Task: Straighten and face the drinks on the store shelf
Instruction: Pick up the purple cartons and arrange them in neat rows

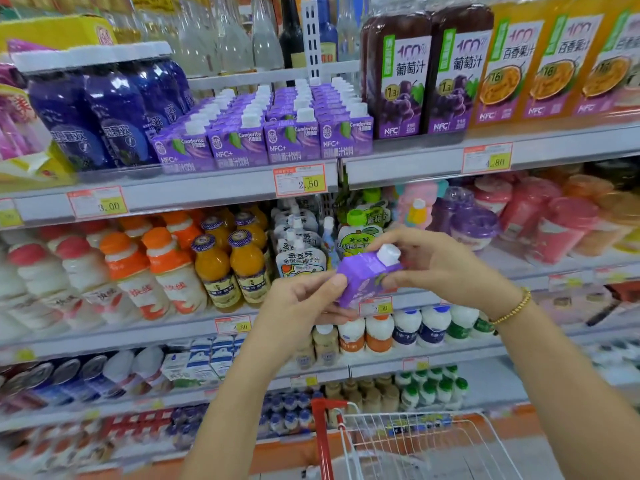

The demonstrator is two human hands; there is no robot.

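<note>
Holding the purple carton [363, 282] up in front of the shelves, I see it as a small, squat box with a sloped top and a white cap [388, 253] at its upper right corner. Pale print shows on its purple front, too blurred for me to read. It sits tilted, cap end raised toward the right and lower end dipping left. My left hand [301, 303] grips the lower left end, with the thumb pressed on the top edge and the fingers curled underneath. My right hand [440, 268] holds the upper right end, its fingers wrapped around the side by the cap and its thumb against the front face. So both hands are closed on the same carton, close together with the box between them. A bracelet [514, 306] circles the right wrist. The carton hangs in the air, touching no shelf, well below the matching cartons [263, 133]. These stand in neat rows on the upper shelf [207, 194], above a price tag [300, 180] reading 2.50. Below my arms stands a shopping cart [415, 441].
</note>
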